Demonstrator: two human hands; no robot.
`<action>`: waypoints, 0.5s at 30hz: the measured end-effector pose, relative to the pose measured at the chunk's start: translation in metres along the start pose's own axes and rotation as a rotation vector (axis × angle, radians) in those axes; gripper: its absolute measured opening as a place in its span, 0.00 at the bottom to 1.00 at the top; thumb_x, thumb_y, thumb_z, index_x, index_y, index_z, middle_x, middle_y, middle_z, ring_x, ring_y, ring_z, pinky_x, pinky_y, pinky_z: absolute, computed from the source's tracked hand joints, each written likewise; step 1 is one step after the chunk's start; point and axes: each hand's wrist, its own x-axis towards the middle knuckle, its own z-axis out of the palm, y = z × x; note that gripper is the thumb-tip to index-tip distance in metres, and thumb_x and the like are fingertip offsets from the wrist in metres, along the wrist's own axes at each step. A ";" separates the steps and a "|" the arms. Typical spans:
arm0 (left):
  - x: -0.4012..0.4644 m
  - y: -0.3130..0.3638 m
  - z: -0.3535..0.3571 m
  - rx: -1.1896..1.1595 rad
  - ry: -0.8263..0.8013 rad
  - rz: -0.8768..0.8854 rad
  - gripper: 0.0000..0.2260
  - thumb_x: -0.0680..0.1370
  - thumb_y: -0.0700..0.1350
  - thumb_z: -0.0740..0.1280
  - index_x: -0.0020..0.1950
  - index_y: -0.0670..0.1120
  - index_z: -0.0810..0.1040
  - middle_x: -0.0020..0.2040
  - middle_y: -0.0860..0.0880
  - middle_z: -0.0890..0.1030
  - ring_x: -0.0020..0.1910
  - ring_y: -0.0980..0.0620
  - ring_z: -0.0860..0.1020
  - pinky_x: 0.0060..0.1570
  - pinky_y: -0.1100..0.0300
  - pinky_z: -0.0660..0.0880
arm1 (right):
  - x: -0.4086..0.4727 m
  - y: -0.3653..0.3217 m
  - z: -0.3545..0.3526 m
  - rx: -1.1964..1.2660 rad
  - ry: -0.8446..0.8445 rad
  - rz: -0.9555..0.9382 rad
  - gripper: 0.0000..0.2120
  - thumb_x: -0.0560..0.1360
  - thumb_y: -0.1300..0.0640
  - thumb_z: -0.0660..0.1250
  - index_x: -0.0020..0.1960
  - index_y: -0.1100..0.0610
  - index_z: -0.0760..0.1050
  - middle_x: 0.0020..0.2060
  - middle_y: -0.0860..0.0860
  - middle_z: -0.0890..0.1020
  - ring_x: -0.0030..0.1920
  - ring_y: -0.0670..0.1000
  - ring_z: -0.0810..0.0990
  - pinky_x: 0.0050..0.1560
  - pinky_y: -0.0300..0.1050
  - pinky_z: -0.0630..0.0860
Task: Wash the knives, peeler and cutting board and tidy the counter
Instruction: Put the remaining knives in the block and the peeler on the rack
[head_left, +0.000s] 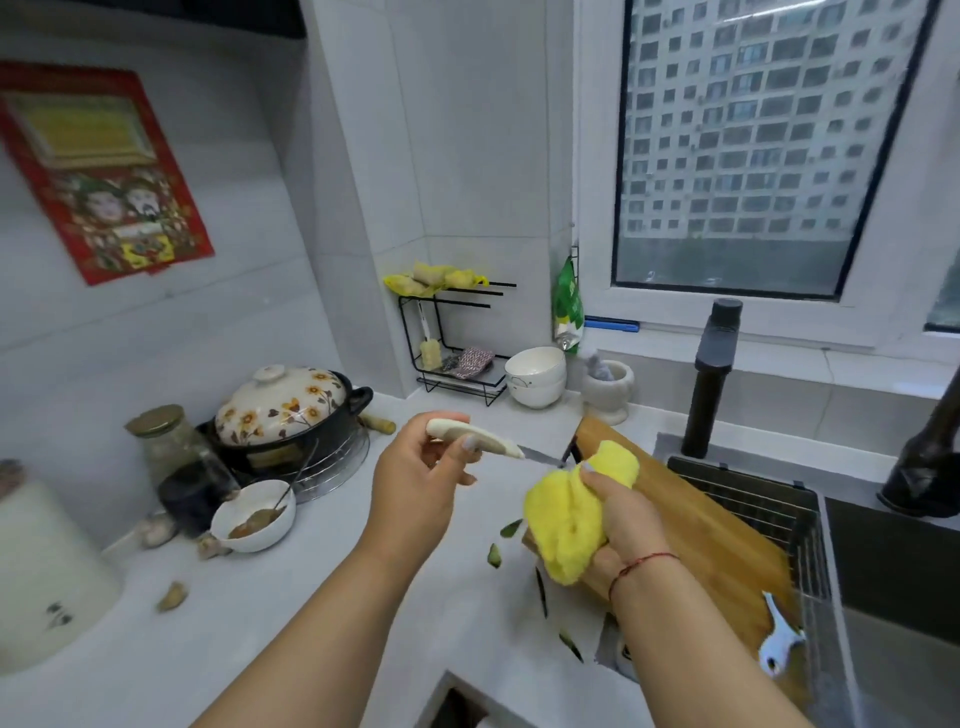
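Note:
My left hand (421, 478) grips the cream handle of a small knife (483, 441) above the counter, blade pointing right. The blade tip meets a yellow cloth (566, 519) that my right hand (623, 514) holds bunched up. Under the cloth a wooden cutting board (727, 540) lies slanted across the counter edge and the sink rack. A white peeler (779, 642) rests on the board's near right end. A dark knife handle (571, 448) shows at the board's far corner.
Green peel scraps (540, 587) litter the counter (363, 597). At left stand a flowered pot (291, 410), a sauce bowl (254, 514), jars and garlic. Stacked white bowls (535, 376), a mortar (608, 387) and a wire rack (457, 343) sit at the back. The sink (893, 597) and dark taps (711, 379) are at right.

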 end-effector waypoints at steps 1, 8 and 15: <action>0.002 -0.001 -0.014 -0.022 0.031 0.005 0.05 0.78 0.38 0.66 0.53 0.44 0.78 0.43 0.44 0.82 0.42 0.49 0.82 0.38 0.61 0.79 | -0.004 0.006 0.013 0.012 -0.030 -0.002 0.16 0.73 0.57 0.71 0.56 0.63 0.73 0.49 0.62 0.81 0.49 0.63 0.81 0.53 0.64 0.76; 0.003 -0.008 -0.107 -0.095 0.192 -0.012 0.08 0.79 0.35 0.64 0.52 0.48 0.74 0.45 0.43 0.81 0.42 0.46 0.83 0.42 0.58 0.81 | -0.025 0.052 0.115 -0.027 -0.228 -0.059 0.23 0.68 0.48 0.71 0.56 0.59 0.70 0.41 0.57 0.77 0.49 0.60 0.79 0.52 0.56 0.76; -0.001 -0.031 -0.185 -0.016 0.257 -0.106 0.05 0.78 0.37 0.66 0.51 0.46 0.77 0.46 0.42 0.81 0.43 0.50 0.84 0.42 0.63 0.79 | -0.007 0.031 0.104 -0.561 0.398 -0.503 0.16 0.80 0.51 0.59 0.58 0.65 0.69 0.53 0.64 0.76 0.53 0.62 0.74 0.54 0.51 0.68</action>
